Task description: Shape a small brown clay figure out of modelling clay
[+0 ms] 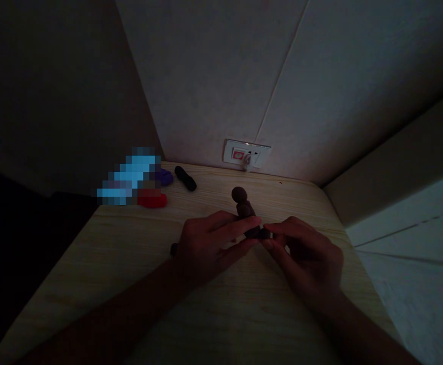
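Note:
A dark brown figure (239,195), seemingly of modelling clay, has a round ball on top of a thicker body. My left hand (210,243) is closed on its body, thumb and fingers pinching from the left. My right hand (308,248) pinches a small dark lump (264,233) at the figure's lower right, which touches the body. In the dim light I cannot make out whether the lump is joined to it. Partly hidden behind my left wrist is another small black piece (174,249).
On the wooden table (130,238), toward the back left, lie a red lump (153,199), a purple lump (164,177) and a black lump (185,178). A pixelated bright blue patch (130,175) covers something beside them. The wall behind carries a socket (246,153).

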